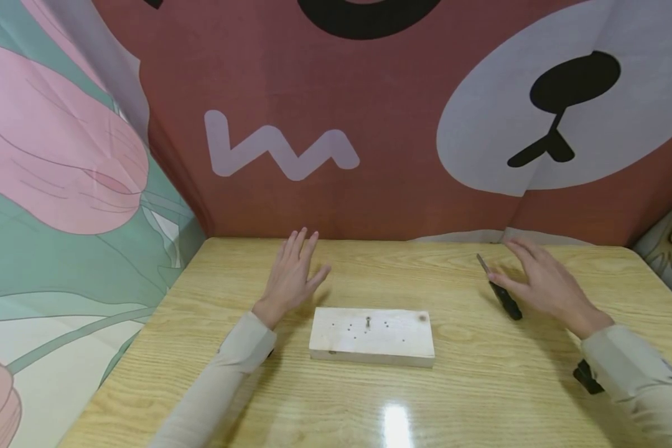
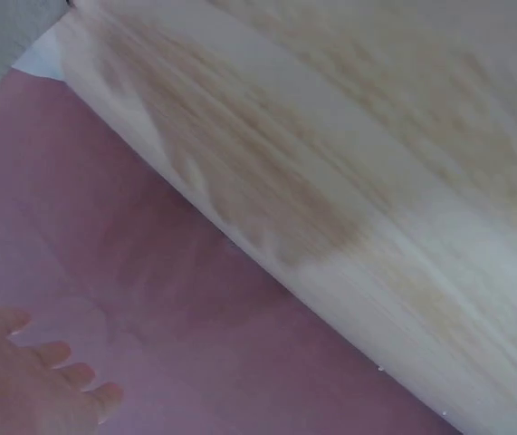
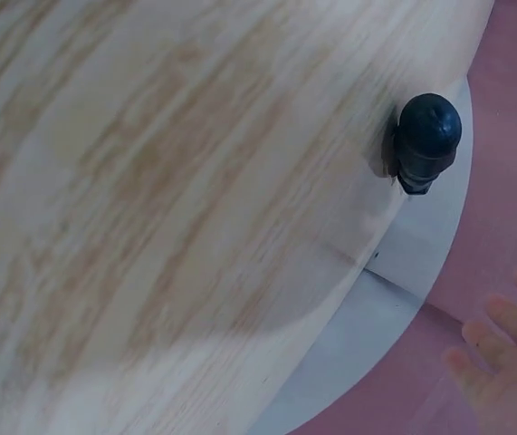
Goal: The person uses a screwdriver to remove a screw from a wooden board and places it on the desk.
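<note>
One screw (image 1: 368,321) stands in a board (image 1: 378,342)
Left hand (image 1: 289,277), fingers spread, and right hand (image 1: 551,287), fingers extended, hold nothing; a screwdriver (image 1: 503,296) lies beside the right

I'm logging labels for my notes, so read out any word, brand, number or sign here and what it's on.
None readable in any view.
The pale zigzag on the red backdrop looks like a drawing, not lettering.
The wooden block shows no lettering.
Any print on the screwdriver is too small to read.
</note>
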The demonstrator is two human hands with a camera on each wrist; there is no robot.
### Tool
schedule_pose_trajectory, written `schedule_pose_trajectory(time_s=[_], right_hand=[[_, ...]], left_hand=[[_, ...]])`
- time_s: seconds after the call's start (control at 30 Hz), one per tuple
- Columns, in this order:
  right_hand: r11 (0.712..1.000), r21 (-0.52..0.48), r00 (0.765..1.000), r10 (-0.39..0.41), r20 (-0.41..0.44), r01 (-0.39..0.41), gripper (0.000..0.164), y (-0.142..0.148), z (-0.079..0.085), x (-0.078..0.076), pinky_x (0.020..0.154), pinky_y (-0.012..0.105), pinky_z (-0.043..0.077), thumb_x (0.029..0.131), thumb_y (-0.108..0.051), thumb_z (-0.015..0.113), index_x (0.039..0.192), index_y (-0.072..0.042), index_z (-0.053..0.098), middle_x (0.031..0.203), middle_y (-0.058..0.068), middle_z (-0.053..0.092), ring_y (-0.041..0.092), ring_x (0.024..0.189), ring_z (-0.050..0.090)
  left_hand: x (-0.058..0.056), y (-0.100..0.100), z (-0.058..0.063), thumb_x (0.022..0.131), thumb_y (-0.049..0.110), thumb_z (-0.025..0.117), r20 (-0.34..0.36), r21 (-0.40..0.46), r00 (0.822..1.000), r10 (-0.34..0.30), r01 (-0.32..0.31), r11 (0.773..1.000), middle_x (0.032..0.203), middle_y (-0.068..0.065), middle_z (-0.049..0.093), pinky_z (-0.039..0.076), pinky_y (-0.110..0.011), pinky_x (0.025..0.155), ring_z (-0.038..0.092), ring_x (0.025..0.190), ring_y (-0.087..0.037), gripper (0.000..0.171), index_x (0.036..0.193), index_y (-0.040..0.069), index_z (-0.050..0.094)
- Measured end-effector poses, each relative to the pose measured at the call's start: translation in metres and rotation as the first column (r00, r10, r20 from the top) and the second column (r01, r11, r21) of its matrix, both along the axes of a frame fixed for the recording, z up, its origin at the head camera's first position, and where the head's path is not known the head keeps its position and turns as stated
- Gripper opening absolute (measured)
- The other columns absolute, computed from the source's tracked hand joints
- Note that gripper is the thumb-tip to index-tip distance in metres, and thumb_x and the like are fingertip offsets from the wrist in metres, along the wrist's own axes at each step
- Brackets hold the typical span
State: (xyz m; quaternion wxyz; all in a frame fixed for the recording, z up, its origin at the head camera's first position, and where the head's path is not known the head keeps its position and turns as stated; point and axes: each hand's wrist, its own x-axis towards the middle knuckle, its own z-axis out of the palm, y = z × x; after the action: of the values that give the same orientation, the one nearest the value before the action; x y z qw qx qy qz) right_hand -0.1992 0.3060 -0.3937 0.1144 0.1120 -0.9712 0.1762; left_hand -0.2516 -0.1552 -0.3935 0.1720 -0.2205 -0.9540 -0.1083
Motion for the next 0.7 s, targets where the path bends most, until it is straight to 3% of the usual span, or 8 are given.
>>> schedule_pose_trajectory(time_s=[0.7], right_hand=[[0.996,-0.041,0.976,0.088,0.197,-0.082,0.069,-0.002,-0.002,0.004,0.096,0.070,0.041,0.096,-0.044,0.064,0.142,0.006,0.047,0.142,0.035,0.046,0.054,0.126,0.045]], left_hand=[[0.024,0.004,0.002,0.100,0.045,0.055,-0.001,0.003,0.998,-0.065,0.065,0.998,0.160,-0.022,0.027,0.019,-0.055,0.124,0.025,0.149,-0.040,0.074,0.156,0.006,0.027]])
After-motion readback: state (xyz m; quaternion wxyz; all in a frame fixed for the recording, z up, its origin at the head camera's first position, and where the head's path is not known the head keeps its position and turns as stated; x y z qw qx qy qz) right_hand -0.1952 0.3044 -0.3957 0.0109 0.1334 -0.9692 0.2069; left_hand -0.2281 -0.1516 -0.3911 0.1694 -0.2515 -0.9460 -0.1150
